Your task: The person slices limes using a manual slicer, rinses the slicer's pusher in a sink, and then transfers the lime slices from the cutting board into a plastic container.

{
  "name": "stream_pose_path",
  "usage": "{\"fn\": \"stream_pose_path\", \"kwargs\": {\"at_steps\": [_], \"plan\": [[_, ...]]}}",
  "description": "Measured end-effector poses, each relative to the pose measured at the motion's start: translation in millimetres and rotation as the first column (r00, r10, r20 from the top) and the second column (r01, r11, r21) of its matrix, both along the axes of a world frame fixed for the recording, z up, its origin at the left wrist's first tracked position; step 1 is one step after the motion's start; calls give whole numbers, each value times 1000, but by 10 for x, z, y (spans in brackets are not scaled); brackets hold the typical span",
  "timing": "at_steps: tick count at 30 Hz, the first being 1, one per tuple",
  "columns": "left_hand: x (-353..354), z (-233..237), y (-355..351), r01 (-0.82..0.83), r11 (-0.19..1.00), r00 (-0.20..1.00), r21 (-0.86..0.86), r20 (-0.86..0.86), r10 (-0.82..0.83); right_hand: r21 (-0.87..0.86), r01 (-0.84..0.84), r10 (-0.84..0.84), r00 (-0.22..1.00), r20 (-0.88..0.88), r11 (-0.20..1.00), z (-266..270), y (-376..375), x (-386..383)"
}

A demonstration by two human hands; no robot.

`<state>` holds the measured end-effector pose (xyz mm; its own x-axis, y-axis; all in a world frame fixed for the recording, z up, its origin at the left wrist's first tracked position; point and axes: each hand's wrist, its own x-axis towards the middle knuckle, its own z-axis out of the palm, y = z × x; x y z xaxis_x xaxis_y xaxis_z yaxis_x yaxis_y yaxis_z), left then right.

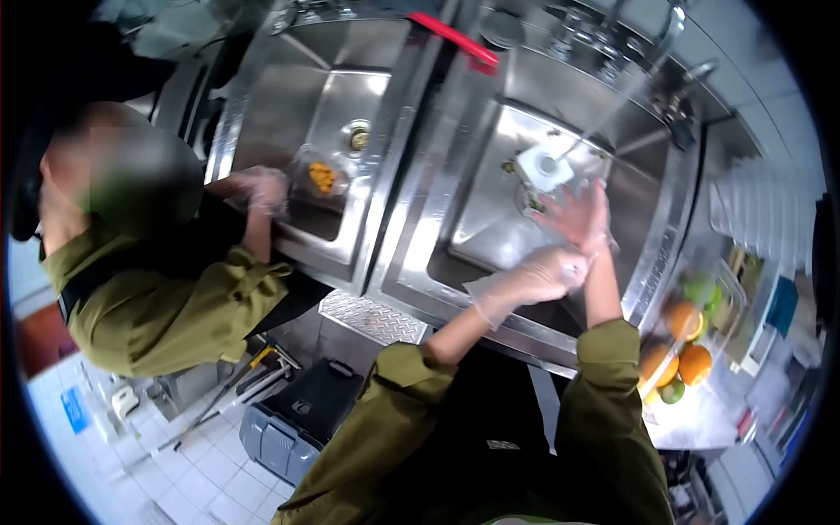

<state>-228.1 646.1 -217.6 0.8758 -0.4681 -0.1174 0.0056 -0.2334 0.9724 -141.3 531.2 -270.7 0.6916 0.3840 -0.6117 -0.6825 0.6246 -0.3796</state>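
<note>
Basin = reference for all positions

- Left hand: over the near rim of the basin, in clear film, fingers closed round the wrist of the right hand. It appears to pinch the cuff of the glove there, though the exact grip is blurred.
- Right hand: above the basin's middle, fingers spread, gripping nothing.
- Glove: sits on the right hand. Long axis runs from the near rim toward the basin's drain, fingertips pointing at the white square piece on the basin floor.
- Handling, judged: thin film, very light, limp and soft, likely slick when wet, and it tears if stretched hard. The cuff at the wrist is the best hold, not the fingers.
- Water stream falls into the basin's far side, onto the white square piece.
- Left of the basin: a co-worker's hand beside a tub of orange bits.
- Right of the basin: a tray of fruit
</note>
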Motion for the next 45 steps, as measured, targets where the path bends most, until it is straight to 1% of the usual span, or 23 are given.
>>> {"fn": "stream_pose_path", "kwargs": {"at_steps": [2,3,4,6,7,9,11,12,13,14,16,18,22,28,31,32,34,35,39,40,42,44,45], "plan": [[-7,4,-36,-17,999,975,-40,-222,8,25,43,-43,999,-10,999,-7,9,-48],[-36,-39,-49,-153,900,951,-408,-307,23,46,76,-75,997,-9,996,-60,6,-70],[-16,-79,-67,-382,661,763,-646,-624,-168,71,106,-106,994,-5,992,-120,21,-76],[-53,-15,-53,-69,967,964,-247,-268,0,115,181,-183,983,7,977,-204,-7,-114],[-57,-150,-95,1,963,978,-268,-201,-57,142,213,-218,976,19,967,-240,-52,-124],[-68,-279,-120,49,998,990,-29,134,-45,261,165,-186,981,60,951,-180,-39,-95],[-102,-313,-166,-139,961,980,-240,105,168,500,41,-121,984,130,865,-331,-200,3],[-91,-165,-102,-216,946,970,-243,60,237,499,48,-154,973,174,865,-410,-244,65],[-105,-151,-52,-290,936,957,-201,-40,288,340,262,-279,960,1,903,-210,-106,91],[-96,-33,-3,-345,936,932,66,-95,350,119,445,-429,893,-139,888,52,-34,139],[-51,219,57,-237,907,937,348,-162,308,0,461,-461,887,-42,887,295,95,126],[-87,180,-52,-239,876,928,420,-166,333,44,424,-423,905,-29,904,332,102,79],[-45,-20,-103,-384,884,917,268,4,398,62,419,-417,908,-49,906,261,170,116],[1,-44,-41,-353,906,933,232,9,361,2,421,-421,907,8,907,364,209,112],[18,-91,-49,-358,928,931,104,-32,363,116,392,-395,919,-3,913,169,75,122],[26,-149,-61,-365,930,928,39,-66,367,313,197,-265,945,190,929,-43,-27,166],[104,-104,-15,-412,894,897,-176,-250,365,523,-289,-97,800,592,802,-552,-248,271],[138,-88,4,-443,852,875,-278,-343,343,475,-193,-92,853,514,859,-568,-234,249],[139,-74,-16,-444,895,891,-51,83,447,99,33,-64,944,323,995,-494,-75,9],[113,-301,-73,-437,889,877,-136,153,455,-29,60,-47,949,312,998,-456,-28,-19],[108,-277,4,-370,897,924,-243,5,382,-158,19,32,949,313,987,-352,77,-39],[80,-278,-16,-487,726,868,-487,-367,336,-150,49,-7,964,265,988,-251,155,-59],[43,-333,-48,-524,717,842,-459,-408,355,-157,27,16,964,267,987,-241,180,-83]]}}
